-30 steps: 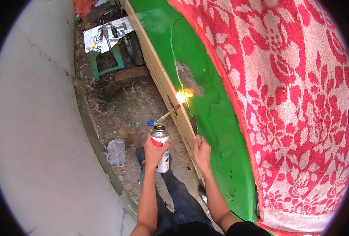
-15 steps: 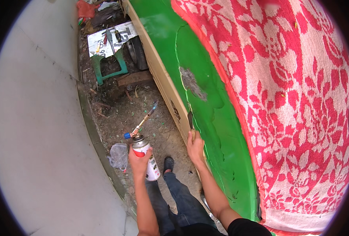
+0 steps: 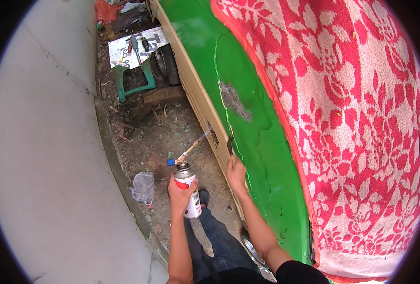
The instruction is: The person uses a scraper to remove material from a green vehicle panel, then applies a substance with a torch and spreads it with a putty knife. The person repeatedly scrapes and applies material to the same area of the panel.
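My left hand (image 3: 181, 191) is wrapped round a white and red gas canister (image 3: 193, 207), held upright. On top of it sits a blow torch head (image 3: 189, 152) with a blue knob, and a faint blue flame leaves its nozzle toward the beige side panel (image 3: 198, 97). My right hand (image 3: 237, 173) grips a scraper (image 3: 230, 146) whose dark blade stands at the edge where the beige panel meets the green surface (image 3: 262, 156). A pale, cracked line runs along that green surface, beside a rough grey patch (image 3: 236, 102).
A red and white floral towel (image 3: 342, 132) covers the right side. Ahead, a green stool (image 3: 148, 78) stands beside a white board (image 3: 124, 47) bearing several hand tools, near a tyre (image 3: 167, 65). A clear plastic bag (image 3: 143, 187) lies by the pale wall (image 3: 53, 156) on the left.
My left hand has carried the torch to the right, bringing its flame closer to the beige panel. My right hand and the scraper have shifted only slightly.
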